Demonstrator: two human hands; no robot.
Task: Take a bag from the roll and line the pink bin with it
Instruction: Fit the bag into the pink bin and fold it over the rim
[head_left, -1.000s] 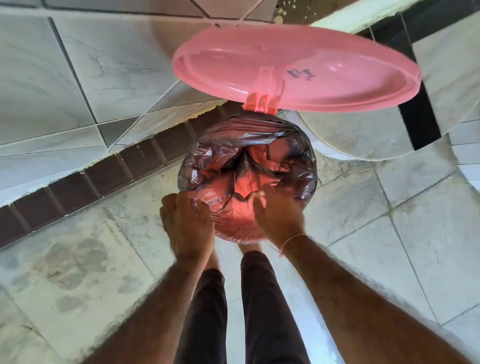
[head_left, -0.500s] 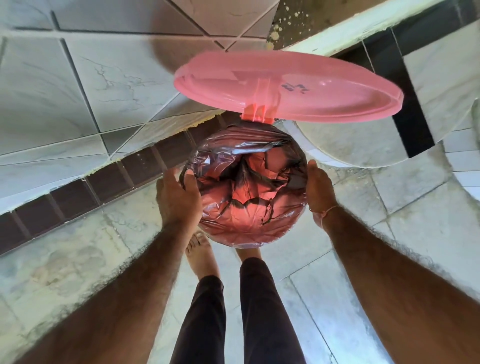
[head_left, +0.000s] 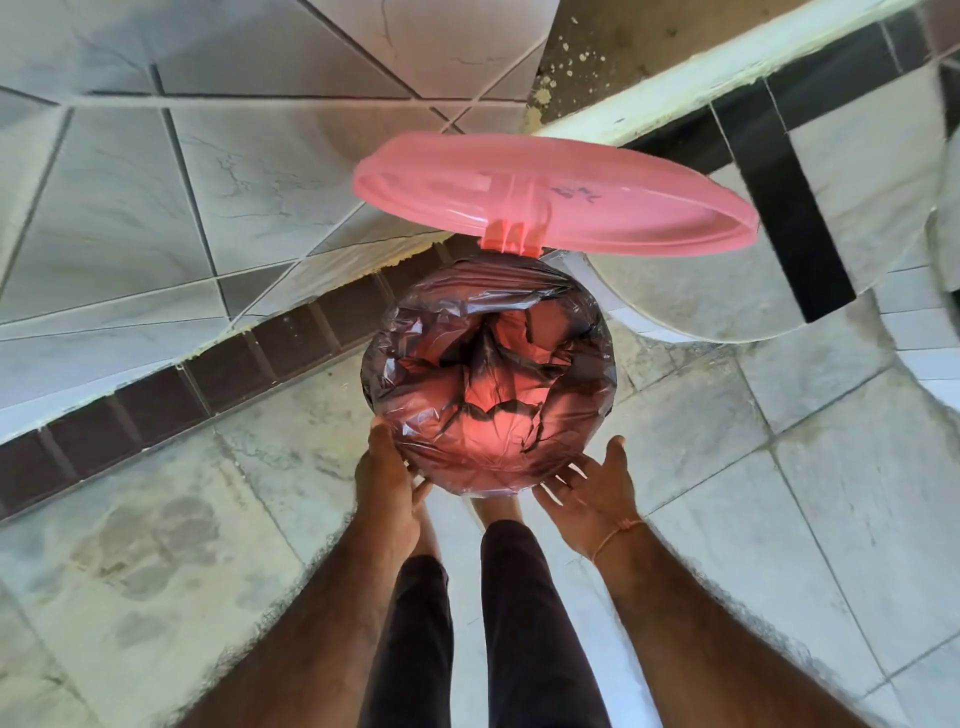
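Both hands have slid from the bin's flanks to its near rim, where the bag (head_left: 488, 379) (dark film, crumpled inside the pink bin (head_left: 582, 270)) looks nearly seated; left hand (head_left: 387, 486) cups it, right hand (head_left: 589, 491) fingers spread

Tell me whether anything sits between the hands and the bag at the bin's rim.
Nothing visible does. The left hand rests against the near-left rim of the pink bin, right on the bag folded over it. The right hand is open at the near-right rim. The lid stands raised at the far side, away from both.
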